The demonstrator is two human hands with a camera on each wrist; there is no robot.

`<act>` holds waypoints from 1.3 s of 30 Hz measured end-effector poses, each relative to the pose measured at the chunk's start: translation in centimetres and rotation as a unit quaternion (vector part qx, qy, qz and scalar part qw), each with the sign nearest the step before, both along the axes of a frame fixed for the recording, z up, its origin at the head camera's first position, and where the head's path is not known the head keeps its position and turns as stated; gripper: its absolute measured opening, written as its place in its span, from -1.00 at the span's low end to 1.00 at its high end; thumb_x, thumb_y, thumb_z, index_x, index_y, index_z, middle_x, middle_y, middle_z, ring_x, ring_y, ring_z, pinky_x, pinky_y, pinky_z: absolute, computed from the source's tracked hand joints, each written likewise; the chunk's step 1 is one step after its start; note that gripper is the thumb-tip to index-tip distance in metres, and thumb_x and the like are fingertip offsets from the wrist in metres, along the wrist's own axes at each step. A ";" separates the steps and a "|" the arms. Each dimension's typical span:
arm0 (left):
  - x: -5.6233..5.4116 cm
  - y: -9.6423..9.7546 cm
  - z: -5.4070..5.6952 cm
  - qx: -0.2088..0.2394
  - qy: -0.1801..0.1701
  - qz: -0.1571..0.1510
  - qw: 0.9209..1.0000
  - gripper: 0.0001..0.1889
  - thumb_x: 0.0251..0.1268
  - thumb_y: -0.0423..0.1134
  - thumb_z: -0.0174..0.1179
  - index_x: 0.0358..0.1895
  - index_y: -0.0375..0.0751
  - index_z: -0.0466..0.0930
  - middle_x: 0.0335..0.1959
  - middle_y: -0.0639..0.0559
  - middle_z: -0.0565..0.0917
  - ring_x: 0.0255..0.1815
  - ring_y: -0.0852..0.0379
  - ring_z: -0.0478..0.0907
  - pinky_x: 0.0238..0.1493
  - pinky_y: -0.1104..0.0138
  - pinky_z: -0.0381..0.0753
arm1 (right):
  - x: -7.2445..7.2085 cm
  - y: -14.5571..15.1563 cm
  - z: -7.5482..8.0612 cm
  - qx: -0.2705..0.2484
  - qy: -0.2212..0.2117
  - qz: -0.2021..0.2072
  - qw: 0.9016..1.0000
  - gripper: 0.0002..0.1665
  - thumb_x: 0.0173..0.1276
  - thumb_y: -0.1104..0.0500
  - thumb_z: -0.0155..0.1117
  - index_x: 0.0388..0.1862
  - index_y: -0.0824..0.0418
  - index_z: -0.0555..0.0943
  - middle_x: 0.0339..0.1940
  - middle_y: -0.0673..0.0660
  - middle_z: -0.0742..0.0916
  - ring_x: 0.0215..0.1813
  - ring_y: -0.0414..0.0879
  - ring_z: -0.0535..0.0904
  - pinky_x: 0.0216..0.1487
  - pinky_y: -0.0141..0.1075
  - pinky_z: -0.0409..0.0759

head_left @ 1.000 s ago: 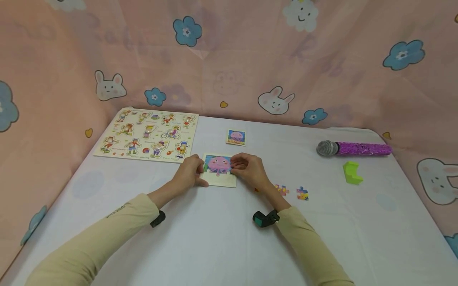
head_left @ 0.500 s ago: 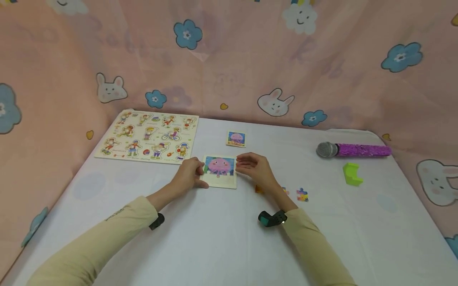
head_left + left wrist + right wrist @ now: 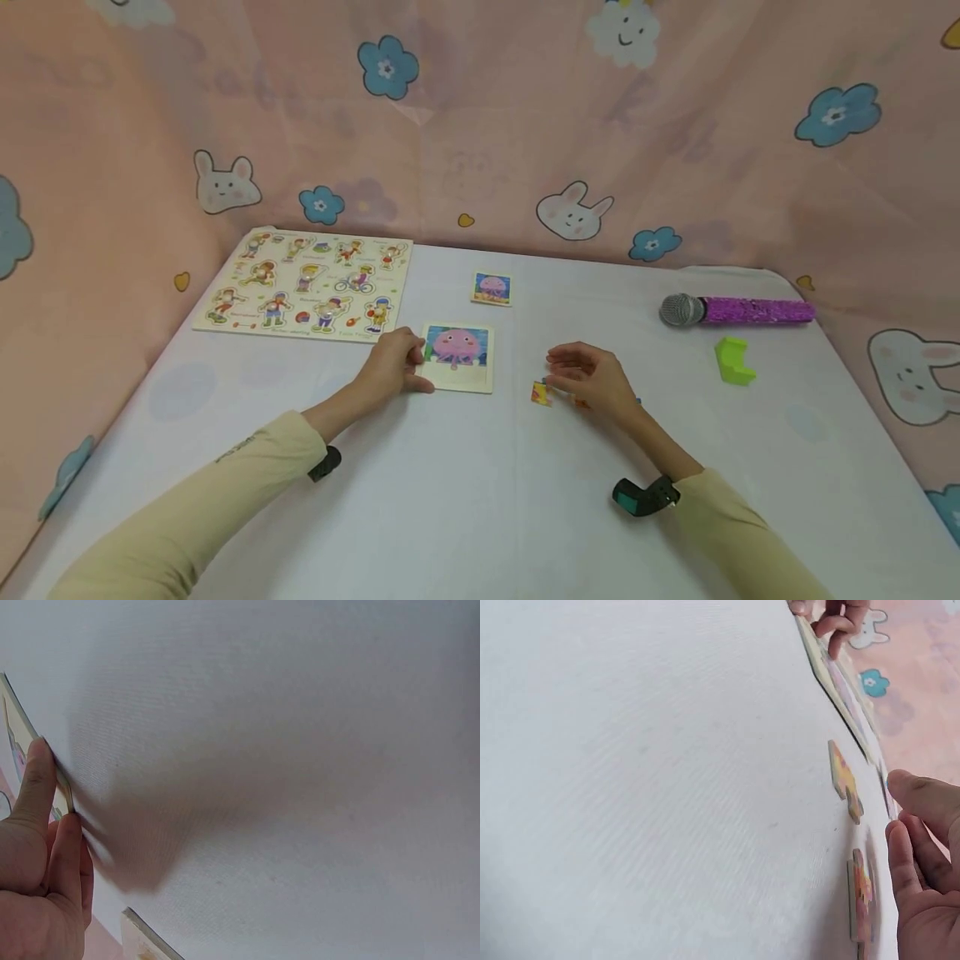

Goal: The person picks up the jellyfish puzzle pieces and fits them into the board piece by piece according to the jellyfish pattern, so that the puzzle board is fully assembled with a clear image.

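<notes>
At the left edge of a flat, square, cream puzzle board [image 3: 461, 382], the left hand [image 3: 393, 364] pinches the rim between thumb and fingers; a glossy pink sea creature fills the board's far part, its near part plain. To the right of that grip, across a strip of cloth, the right hand [image 3: 596, 379] hangs bent, thumb and fingertips parted and holding nothing, over thin knobbed jigsaw pieces, among them a yellow piece [image 3: 540, 394] just beside its thumb; others are partly hidden under the palm. Beyond the left grip lies a small square card [image 3: 492, 288] with a similar creature, and further left a large pale board [image 3: 307, 287] of cut-out sports figures. Well to the right of both hands are a microphone [image 3: 735, 311] with mesh head and glittery purple handle, and a lime-green angular block [image 3: 733, 361]. Under everything spreads a white, finely woven cloth [image 3: 465, 500], backed by softly creased pink fabric [image 3: 480, 125] printed with rabbits, clouds and blue flowers
</notes>
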State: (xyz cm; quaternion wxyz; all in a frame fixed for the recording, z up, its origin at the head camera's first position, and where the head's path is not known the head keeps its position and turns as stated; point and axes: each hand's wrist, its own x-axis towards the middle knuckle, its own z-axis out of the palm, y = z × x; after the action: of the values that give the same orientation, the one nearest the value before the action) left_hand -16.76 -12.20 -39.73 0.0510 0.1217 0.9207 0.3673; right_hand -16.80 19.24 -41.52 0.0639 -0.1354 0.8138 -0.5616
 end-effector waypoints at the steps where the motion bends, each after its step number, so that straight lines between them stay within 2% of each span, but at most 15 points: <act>1: 0.0 0.0 0.0 -0.002 0.003 -0.002 1.000 -0.60 -0.31 -0.37 0.57 -0.45 -0.40 0.48 -0.42 -0.08 0.46 -0.45 0.11 0.38 -0.33 0.35 0.44 | 0.3 0.3 0.0 0.011 0.006 0.002 1.000 -0.53 0.13 0.37 0.43 0.04 0.45 0.55 -0.03 0.36 0.66 -0.05 0.08 0.64 -0.04 -0.46 0.56; 6: 0.0 -0.1 0.1 -0.005 0.014 -0.011 1.000 -0.60 -0.32 -0.37 0.57 -0.48 -0.41 0.47 -0.46 -0.07 0.44 -0.47 0.11 0.38 -0.36 0.35 0.43 | 1.5 0.8 0.0 0.072 0.051 0.014 0.996 -0.55 0.08 0.31 0.49 -0.03 0.40 0.61 -0.09 0.28 0.70 -0.09 0.09 0.65 -0.07 -0.37 0.59; 13: 0.0 0.0 0.1 -0.010 0.014 -0.015 1.000 -0.59 -0.31 -0.35 0.57 -0.47 -0.40 0.47 -0.46 -0.06 0.44 -0.48 0.14 0.36 -0.38 0.38 0.42 | 2.0 0.5 -0.5 0.163 0.112 0.016 0.980 -0.58 0.01 0.23 0.56 -0.12 0.27 0.66 -0.19 0.12 0.75 -0.18 -0.05 0.63 -0.22 -0.37 0.55; 19: 0.0 0.0 0.1 -0.011 0.009 -0.008 1.000 -0.59 -0.30 -0.35 0.57 -0.47 -0.39 0.46 -0.46 -0.07 0.43 -0.47 0.12 0.36 -0.41 0.38 0.39 | 1.9 0.2 -0.5 0.183 0.144 0.027 0.972 -0.65 0.04 0.26 0.53 -0.18 0.26 0.65 -0.24 0.10 0.75 -0.22 -0.08 0.63 -0.25 -0.33 0.55; 30: -0.2 0.1 -0.2 -0.012 0.003 -0.006 1.000 -0.60 -0.28 -0.35 0.56 -0.45 -0.38 0.47 -0.41 -0.08 0.46 -0.44 0.11 0.37 -0.37 0.37 0.42 | 1.6 -0.2 -0.4 0.205 0.125 0.028 0.970 -0.66 0.05 0.30 0.50 -0.16 0.29 0.64 -0.22 0.13 0.74 -0.20 -0.08 0.63 -0.18 -0.25 0.60; 35: -0.1 0.0 -0.1 -0.010 0.006 -0.006 1.000 -0.61 -0.29 -0.36 0.56 -0.46 -0.38 0.48 -0.39 -0.09 0.49 -0.43 0.11 0.38 -0.32 0.35 0.44 | 1.4 -0.4 -0.2 0.183 0.112 0.029 0.976 -0.64 0.04 0.34 0.49 -0.16 0.34 0.62 -0.21 0.18 0.73 -0.16 -0.01 0.66 -0.14 -0.20 0.63; 39: 0.0 0.0 0.0 -0.007 0.006 -0.005 1.000 -0.61 -0.29 -0.36 0.56 -0.45 -0.38 0.49 -0.39 -0.08 0.48 -0.43 0.11 0.38 -0.32 0.34 0.45 | 1.3 -0.6 0.0 0.142 0.079 0.015 0.987 -0.60 0.06 0.40 0.45 -0.08 0.38 0.60 -0.15 0.25 0.71 -0.15 0.03 0.68 -0.14 -0.27 0.64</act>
State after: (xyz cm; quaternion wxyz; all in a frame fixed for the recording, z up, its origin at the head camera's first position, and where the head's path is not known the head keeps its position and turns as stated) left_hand -16.78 -12.23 -39.76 0.0484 0.1280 0.9228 0.3602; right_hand -15.46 18.62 -41.56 0.0269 -0.1810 0.8857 -0.4267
